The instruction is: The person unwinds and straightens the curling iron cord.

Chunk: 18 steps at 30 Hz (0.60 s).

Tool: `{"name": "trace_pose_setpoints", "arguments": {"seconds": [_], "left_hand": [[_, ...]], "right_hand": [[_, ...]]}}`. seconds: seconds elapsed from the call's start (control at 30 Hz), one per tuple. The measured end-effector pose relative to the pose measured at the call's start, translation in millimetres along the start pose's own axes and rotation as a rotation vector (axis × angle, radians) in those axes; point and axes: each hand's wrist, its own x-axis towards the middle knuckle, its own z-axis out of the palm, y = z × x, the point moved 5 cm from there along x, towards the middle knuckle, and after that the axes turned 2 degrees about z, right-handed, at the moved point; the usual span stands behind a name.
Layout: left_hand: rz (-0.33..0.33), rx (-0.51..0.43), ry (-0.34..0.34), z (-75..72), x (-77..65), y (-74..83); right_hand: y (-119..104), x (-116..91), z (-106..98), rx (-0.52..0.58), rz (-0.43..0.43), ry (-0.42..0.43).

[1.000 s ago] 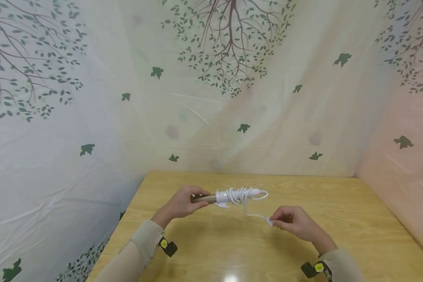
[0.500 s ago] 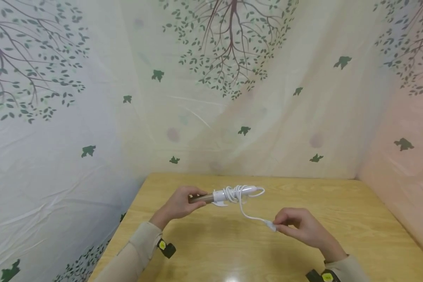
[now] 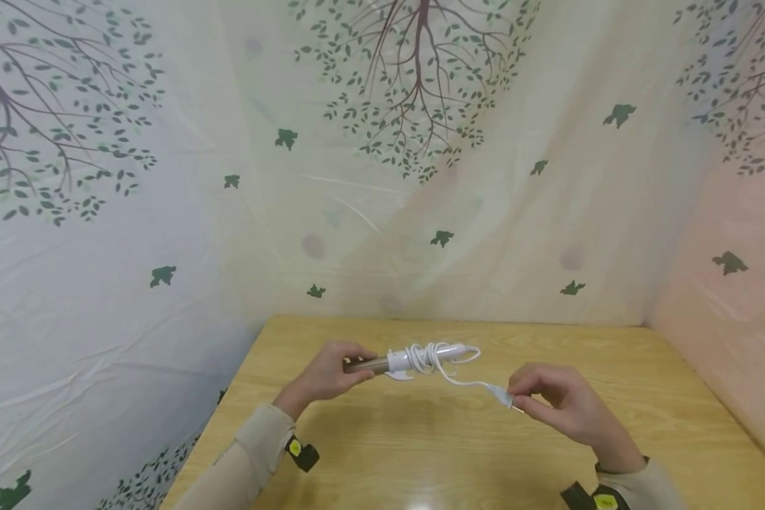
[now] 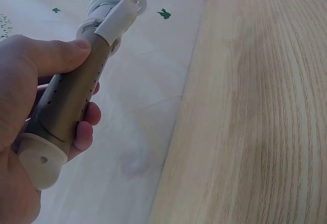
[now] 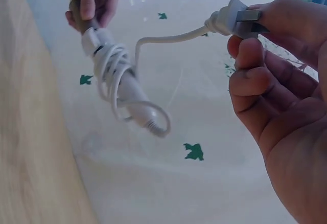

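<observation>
A curling iron [image 3: 398, 361] with a brown-gold barrel and white handle is held above the table. My left hand [image 3: 328, 372] grips its barrel, fingers and thumb wrapped around it. The left wrist view shows small holes along the barrel [image 4: 71, 93] and its white end cap [image 4: 41, 165]. A white cord [image 5: 176, 39] is wound in several loops around the handle, with a short free length leading to the plug [image 5: 227, 19]. Off to the right, my right hand [image 3: 567, 404] pinches that plug between thumb and fingers. Its flat metal prongs [image 5: 249, 15] are bare.
Below both hands is a wooden table [image 3: 421, 453] with a light wood grain. A pale cloth [image 3: 382, 177] printed with trees and green leaf shapes hangs behind it and along both sides.
My right hand has shifted right with the plug, and the free cord stretches out farther from the handle. The prongs now show in the head view. My left hand stays nearly still.
</observation>
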Motion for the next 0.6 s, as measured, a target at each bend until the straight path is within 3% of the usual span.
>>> {"name": "trace_pose_setpoints", "arguments": {"seconds": [0.3, 0.6], "left_hand": [[0.004, -0.004, -0.023, 6.8, -2.0, 2.8], [-0.005, 0.027, -0.042, 10.0, 1.0, 2.5]], "right_hand": [[-11.3, 16.3, -7.3, 0.036, -0.106, 0.089], [-23.6, 29.4, -17.8, 0.036, -0.26, 0.254]]}}
